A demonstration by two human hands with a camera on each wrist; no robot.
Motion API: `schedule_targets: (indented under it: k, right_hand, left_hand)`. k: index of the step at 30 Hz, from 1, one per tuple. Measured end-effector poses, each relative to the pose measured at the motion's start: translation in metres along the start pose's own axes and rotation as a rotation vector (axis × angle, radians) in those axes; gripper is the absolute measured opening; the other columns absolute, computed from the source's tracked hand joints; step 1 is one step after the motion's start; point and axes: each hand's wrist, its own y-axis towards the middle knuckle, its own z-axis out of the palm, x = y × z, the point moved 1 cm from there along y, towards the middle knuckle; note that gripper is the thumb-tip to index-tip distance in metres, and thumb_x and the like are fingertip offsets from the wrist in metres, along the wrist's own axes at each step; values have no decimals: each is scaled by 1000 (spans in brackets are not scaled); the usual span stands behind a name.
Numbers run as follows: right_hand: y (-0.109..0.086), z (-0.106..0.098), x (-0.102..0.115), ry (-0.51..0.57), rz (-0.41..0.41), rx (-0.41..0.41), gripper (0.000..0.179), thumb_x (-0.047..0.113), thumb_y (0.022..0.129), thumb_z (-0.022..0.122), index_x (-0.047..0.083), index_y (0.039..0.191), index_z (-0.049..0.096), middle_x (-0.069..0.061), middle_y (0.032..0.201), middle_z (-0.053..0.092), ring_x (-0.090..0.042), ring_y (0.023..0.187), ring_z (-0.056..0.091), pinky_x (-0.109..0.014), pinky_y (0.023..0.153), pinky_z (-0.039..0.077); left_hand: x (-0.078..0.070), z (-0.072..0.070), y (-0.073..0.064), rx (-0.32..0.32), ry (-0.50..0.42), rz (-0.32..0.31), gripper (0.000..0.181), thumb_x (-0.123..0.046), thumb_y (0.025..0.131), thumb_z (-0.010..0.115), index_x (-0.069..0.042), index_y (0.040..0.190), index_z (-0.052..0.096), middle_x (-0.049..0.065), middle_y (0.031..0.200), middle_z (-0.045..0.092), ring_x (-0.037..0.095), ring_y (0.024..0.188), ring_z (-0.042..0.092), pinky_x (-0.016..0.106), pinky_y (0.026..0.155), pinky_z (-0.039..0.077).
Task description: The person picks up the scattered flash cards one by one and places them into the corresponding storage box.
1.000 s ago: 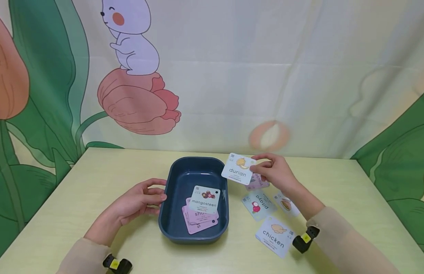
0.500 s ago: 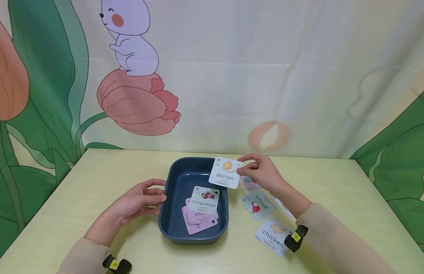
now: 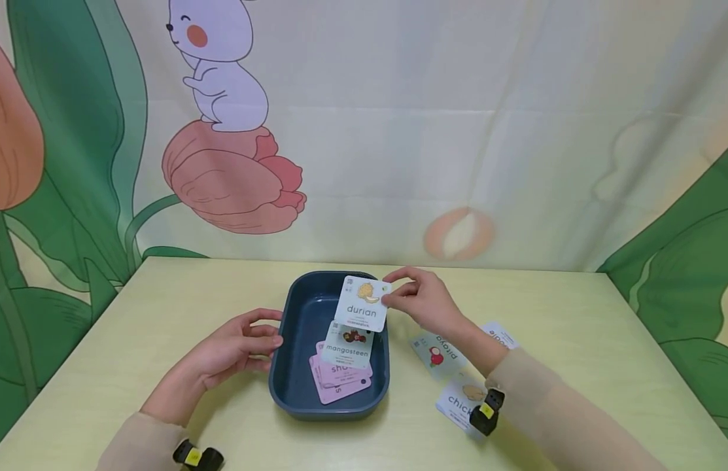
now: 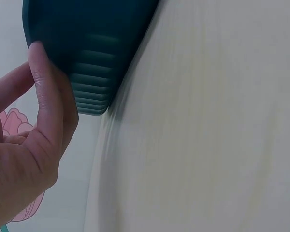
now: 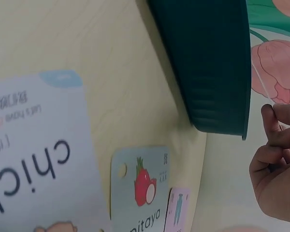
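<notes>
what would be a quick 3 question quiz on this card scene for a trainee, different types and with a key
1. Which card does the right hand pinch?
2. True or false: the pitaya card lies on the table, outside the blue tray.
3. Fill in the blank: inside the tray, the ____ card partly covers the pink cards.

Key:
1. The durian card
2. True
3. mangosteen, as in the mangosteen card
</notes>
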Motion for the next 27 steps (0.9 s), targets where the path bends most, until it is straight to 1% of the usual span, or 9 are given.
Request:
schedule_targets:
  k: [2,3,8,14,19,27]
  right_hand:
    - [2,5,1,-32,-23,0,31,17,92,78,9,121,68,-1,86,76,-18,86,69,-30,65,42]
    - [2,7,1,-46,-31,1,31,17,92,78,10,120,69,0,86,76,-18,86,70,-31,66,43]
    - [3,18,4,-124,-54,4,28,16,92,78,11,118,69,2,85,75,-19,76,67,-30,58,44]
    - [3,27,6,-208,-91,15,28,14,91,79,10,118,69,2,86,72,-16,76,66,-29,58,48]
    - [5,31,6,-279,-115,1,29,14,90,80,9,116,70,4,80,70,-16,70,63,-28,54,45]
    - [4,36,7,-462,-177,-41,29,17,89,82,11,115,71,6,79,70,-8,60,58,-26,50,42]
  left_hand:
    - [0,-1,0,-1,-1,0,62,-9,99,69,3,149,34,16,112,61,23,87,68,35,77,61]
    - [0,-1,0,-2,-2,0,62,-9,99,69,3,149,34,16,112,61,23,87,68,35,77,61]
    - [1,-2,0,0,-7,-5,62,-9,99,68,2,149,34,15,112,61,23,88,68,34,77,61]
    - [2,-1,1,0,-9,-3,62,-9,99,68,2,149,34,15,112,61,22,88,68,34,77,61]
    - [2,-1,0,5,-9,1,62,-9,99,68,2,149,33,15,113,62,22,88,68,34,77,61]
    - [3,-2,1,14,-13,10,61,-9,99,68,2,149,34,14,113,62,22,88,68,35,77,61]
